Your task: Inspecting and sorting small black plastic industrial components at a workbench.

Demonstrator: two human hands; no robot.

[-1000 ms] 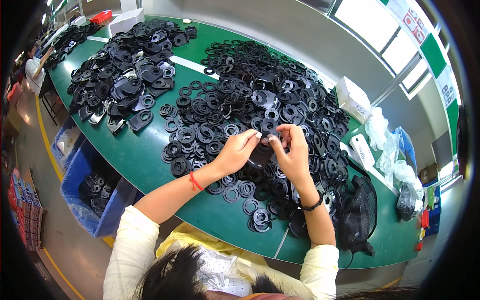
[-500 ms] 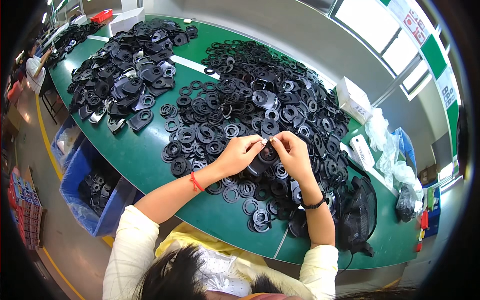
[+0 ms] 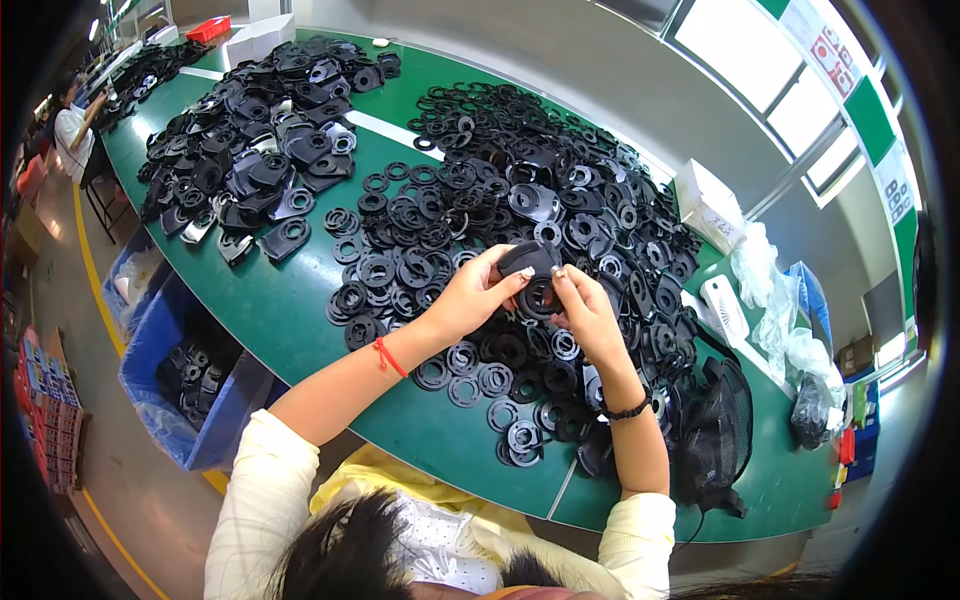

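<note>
Black part (image 3: 530, 256) is mid-frame, held up over the ring pile (image 3: 480, 190), round holed end toward the lower edge. Left hand (image 3: 470, 300) pinched nearly closed on its left side, thumb on top. Right hand (image 3: 590, 318) also nearly closed, thumb and fingers gripping the right edge. Two-sided grip probably steadies it and leaves the hole uncovered. Rings lie loose around both hands on the green tabletop (image 3: 290, 310), presumably for short reach. Cover heap (image 3: 250, 130), upper left, sits apart, maybe to avoid mixing. Writing: handwritten marks on white box (image 3: 705, 205), right; printed symbols on wall poster (image 3: 830, 55), upper right.
</note>
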